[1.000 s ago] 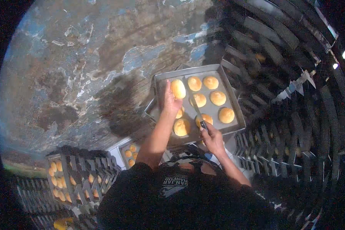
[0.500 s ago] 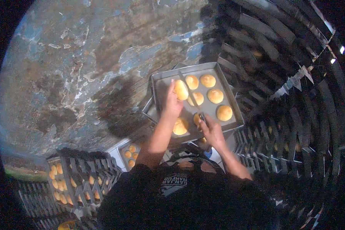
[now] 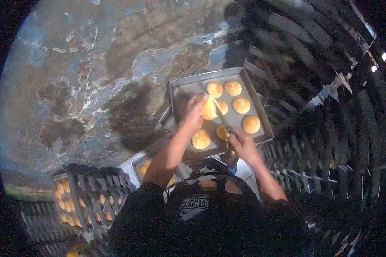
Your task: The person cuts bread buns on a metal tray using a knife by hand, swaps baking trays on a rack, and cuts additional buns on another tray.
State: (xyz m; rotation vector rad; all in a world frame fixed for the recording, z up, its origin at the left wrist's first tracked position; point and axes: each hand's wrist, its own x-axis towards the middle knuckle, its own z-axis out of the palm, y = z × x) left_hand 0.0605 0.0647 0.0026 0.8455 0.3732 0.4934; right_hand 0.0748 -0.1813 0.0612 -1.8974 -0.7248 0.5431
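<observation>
My left hand [image 3: 195,112] is closed around a golden round bun [image 3: 209,108], raised over the left part of a metal baking tray [image 3: 260,100]. In my right hand [image 3: 243,146] is a knife [image 3: 222,116], gripped by its handle. Its blade slants up and left, against or very near the held bun's right side; whether it has entered the bread I cannot tell. Several more buns lie in the tray, among them one at the lower right [image 3: 251,124] and one at the lower left [image 3: 201,139]. The blade and right hand partly cover a bun between them.
Beneath this tray, the corner of another tray [image 3: 166,122] sticks out. Below left, a tray of buns [image 3: 142,170] is partly hidden by my arm. Stacked trays with buns [image 3: 66,203] stand farther left. A worn, peeling surface [image 3: 94,77] spans the upper left; dark racks or stacks line the right.
The bun in my left hand has turned and shifted slightly down and right, toward the blade. The knife has come up against or close to the bun's side.
</observation>
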